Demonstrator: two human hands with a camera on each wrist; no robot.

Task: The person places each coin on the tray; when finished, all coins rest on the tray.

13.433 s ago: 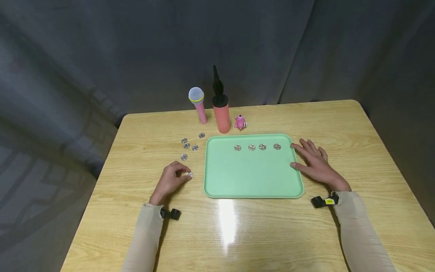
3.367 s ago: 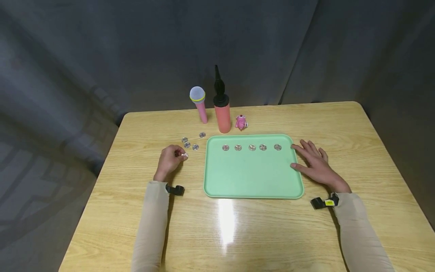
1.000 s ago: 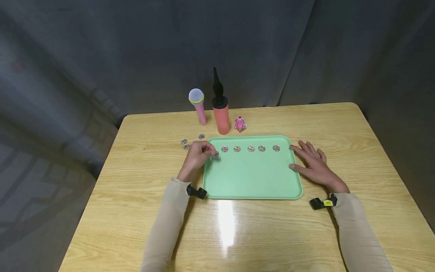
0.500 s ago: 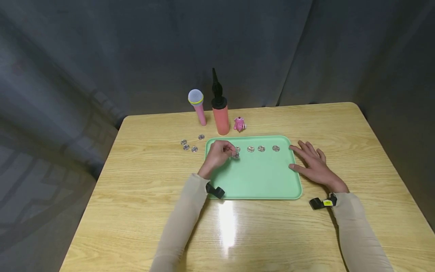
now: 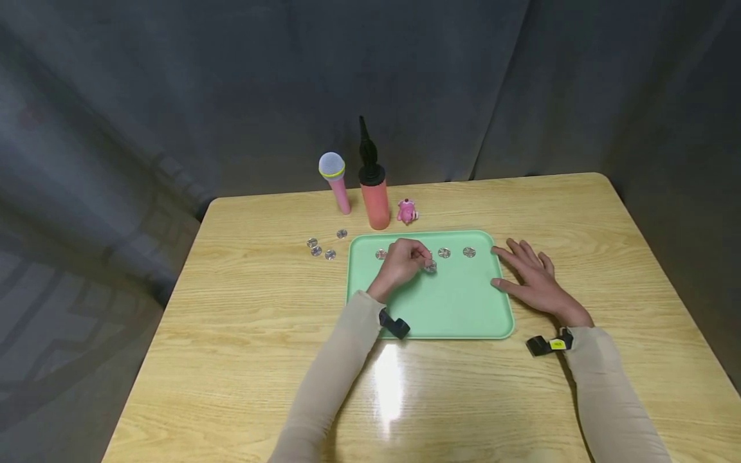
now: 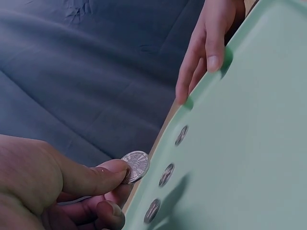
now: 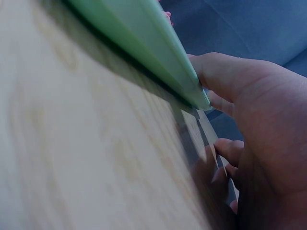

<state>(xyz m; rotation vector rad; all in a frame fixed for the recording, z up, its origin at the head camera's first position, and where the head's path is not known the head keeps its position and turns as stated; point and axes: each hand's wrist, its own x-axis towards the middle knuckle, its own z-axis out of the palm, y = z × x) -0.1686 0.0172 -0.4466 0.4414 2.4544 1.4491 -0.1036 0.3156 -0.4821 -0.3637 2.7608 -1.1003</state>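
- Left hand (image 5: 401, 265): grip pinches small round silver coin (image 6: 136, 166) above pale green plastic tray (image 5: 463, 308); coin held on edge, flat faces sideways.
- Right hand (image 5: 535, 280): grip spread flat, touching tray's right rim on wooden worktop (image 5: 231, 334).

A pink toy microphone (image 5: 335, 182), a red balloon pump with black nozzle (image 5: 373, 186) and a small pink figurine (image 5: 407, 211) stand near the wooden table's (image 5: 231, 334) far edge.

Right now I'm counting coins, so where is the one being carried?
In the head view the carried coin is pinched in the left hand, over the green tray, just in front of the coin row.
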